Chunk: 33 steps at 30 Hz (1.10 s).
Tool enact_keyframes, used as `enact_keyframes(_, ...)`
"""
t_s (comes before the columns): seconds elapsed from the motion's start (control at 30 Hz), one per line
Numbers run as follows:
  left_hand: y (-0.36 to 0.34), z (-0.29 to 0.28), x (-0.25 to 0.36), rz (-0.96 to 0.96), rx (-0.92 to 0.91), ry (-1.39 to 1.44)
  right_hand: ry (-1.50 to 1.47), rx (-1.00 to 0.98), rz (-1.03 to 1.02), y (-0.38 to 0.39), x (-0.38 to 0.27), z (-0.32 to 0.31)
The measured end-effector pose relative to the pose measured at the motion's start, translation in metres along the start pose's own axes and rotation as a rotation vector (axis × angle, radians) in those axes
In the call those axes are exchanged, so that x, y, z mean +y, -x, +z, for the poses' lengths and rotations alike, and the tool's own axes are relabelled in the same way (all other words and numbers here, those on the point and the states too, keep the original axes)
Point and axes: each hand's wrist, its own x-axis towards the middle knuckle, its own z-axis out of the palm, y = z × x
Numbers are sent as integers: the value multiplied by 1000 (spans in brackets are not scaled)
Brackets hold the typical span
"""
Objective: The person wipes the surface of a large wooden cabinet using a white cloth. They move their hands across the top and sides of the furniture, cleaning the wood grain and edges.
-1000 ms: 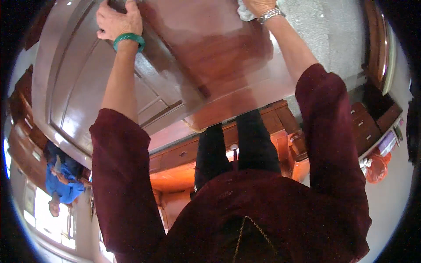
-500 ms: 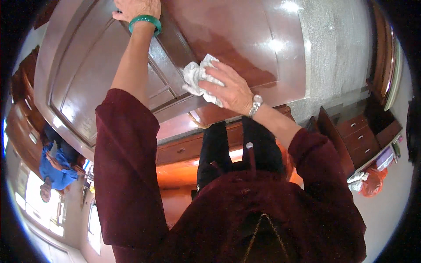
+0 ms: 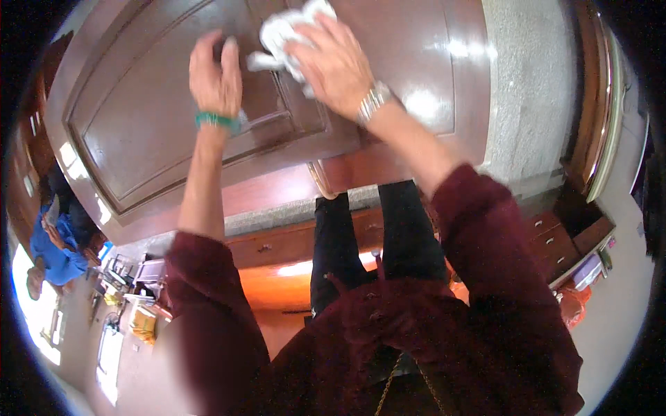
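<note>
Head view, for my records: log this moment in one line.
right hand: holding white cloth; left hand: empty; both: over brown panel

Maroon top [image 3: 479, 340], black trousers [image 3: 411, 239] mid-frame, green bangle [image 3: 216, 121] upper left, silver-toned wristband [image 3: 374, 102] upper centre (thin gold-coloured chain [image 3: 390, 383], lower centre).

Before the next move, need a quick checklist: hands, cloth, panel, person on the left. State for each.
1. Right hand has the white cloth: ok, bunched at the fingers.
2. Left hand free: ok, fingers apart, nothing seen in it.
3. Left hand touching the brown panel: cannot tell, the hand is over it but blurred.
4. Wrists bare: not ok, green bangle on the left, silver band on the right.
5. Whole panel in view: not ok, the upper picture edge cuts it off.
6. Person in blue away from the hands: ok, off at the far left.
</note>
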Motion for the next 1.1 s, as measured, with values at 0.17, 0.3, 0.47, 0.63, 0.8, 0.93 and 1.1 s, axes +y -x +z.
enact_keyframes(0.17, 106, -83, -11, -135, 34, -239, -7, -466, -50, 76, -45, -42)
enact_keyframes(0.3, 185, -108, -19, -372, -22, -394, 317, -493, -242, 8, -4, -30)
enact_keyframes(0.47, 205, -118, -16, -415, -93, -489, 171, 43, -246, -112, 32, 18)
enact_keyframes(0.63, 206, -109, -23, -404, -95, -460, 204, -54, -64, -64, 19, 20)
enact_keyframes(0.8, 213, -116, -23, -422, -52, -485, 165, -354, -118, 58, -50, -9)
enact_keyframes(0.93, 212, -112, -24, -411, -66, -447, 176, -411, -204, 65, -45, -27)
enact_keyframes(1.1, 211, -112, -27, -370, -60, -427, 296, -112, -87, -2, -31, 20)
